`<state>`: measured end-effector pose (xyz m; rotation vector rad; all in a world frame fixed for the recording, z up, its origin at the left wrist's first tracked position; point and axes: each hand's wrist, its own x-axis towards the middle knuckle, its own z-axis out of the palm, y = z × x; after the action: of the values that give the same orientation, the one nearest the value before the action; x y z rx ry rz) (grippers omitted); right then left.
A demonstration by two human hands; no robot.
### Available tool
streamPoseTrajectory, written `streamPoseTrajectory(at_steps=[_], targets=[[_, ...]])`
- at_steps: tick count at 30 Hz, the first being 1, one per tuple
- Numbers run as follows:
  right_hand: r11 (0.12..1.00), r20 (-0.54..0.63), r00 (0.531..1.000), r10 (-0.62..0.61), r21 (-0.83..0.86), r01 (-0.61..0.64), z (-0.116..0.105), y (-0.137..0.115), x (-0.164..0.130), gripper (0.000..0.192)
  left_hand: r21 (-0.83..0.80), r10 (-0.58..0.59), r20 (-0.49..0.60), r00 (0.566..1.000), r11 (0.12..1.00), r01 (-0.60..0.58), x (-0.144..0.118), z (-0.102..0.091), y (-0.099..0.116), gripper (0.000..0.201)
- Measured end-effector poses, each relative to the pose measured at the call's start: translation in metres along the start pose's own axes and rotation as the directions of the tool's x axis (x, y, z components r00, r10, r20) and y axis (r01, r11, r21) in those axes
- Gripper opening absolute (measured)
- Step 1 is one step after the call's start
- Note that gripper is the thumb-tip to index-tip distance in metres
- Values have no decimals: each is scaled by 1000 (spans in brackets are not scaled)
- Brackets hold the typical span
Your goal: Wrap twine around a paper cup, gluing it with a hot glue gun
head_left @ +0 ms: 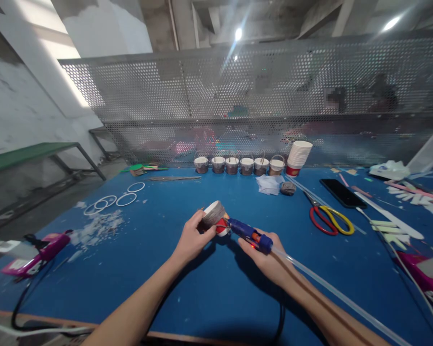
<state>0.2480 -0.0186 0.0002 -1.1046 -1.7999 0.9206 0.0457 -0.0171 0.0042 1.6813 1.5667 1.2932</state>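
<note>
Blue worktable [209, 298], left hand [193, 240] clamped on twine-wrapped paper cup [214, 216], right hand [265, 257] gripping blue glue gun [247, 233], nozzle touching cup, red-and-yellow scissors [330, 218] beyond right hand.

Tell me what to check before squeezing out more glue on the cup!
1. Left hand grips the cup firmly: ok.
2. Glue gun nozzle sits at the cup's side: ok.
3. Right hand holds the gun: ok.
4. Glue stick is loaded behind the gun: ok.
5. Left fingers clear of the hot tip: cannot tell, they look close.
6. Scissors and phone lie away from the hands: ok.
</note>
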Motion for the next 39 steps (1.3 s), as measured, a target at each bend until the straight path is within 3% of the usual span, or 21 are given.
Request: streamPoseTrajectory(at_steps=[4,14,30,35,39], targets=[[1000,42,999,-19,-5,19,1,2,-1,27,-3,7,11,1000,1000,-7,1,-2,-1,14],[999,17,999,-31,-29,31,2,3,-1,28,-14,53,24,998,999,-52,2,-1,-6,12],[997,29,999,-38,-72,40,-1,2,0,26,191,215,57,975,956,-222,5,-9,-8,9],[998,-25,999,-22,-59,21,-3,6,3,31,136,181,78,980,972,-190,6,-11,-10,8],[997,5,999,-42,-65,42,-1,3,2,29,121,172,74,982,976,-180,7,-11,-8,8]])
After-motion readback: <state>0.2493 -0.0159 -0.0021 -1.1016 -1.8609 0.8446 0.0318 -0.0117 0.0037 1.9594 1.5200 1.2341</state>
